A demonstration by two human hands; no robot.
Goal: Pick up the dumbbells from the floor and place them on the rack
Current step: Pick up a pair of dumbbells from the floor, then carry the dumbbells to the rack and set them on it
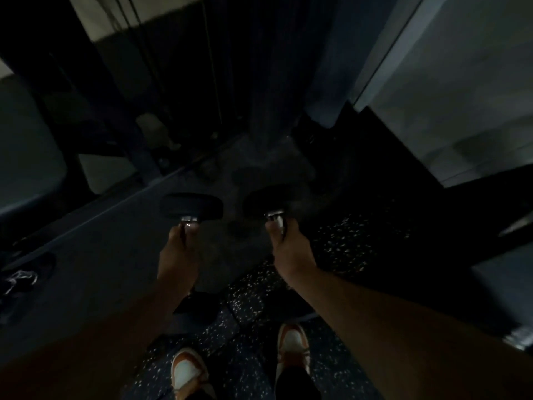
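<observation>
The scene is dim. My left hand [179, 255] is closed around the chrome handle of a black dumbbell [191, 206], whose far head shows beyond my fingers and whose near head [199, 308] shows below my wrist. My right hand [290, 249] grips the handle of a second black dumbbell [266, 202]; only its far head and a bit of chrome are visible. Both dumbbells hang above the speckled rubber floor [253, 298]. No rack can be made out clearly in the dark.
My two orange-and-white shoes [187, 373] stand on the speckled floor at the bottom. A dark machine frame [95, 90] with cables rises ahead on the left. A grey padded bench surface [461, 96] lies at the right. A metal clip [17, 280] sits at the left edge.
</observation>
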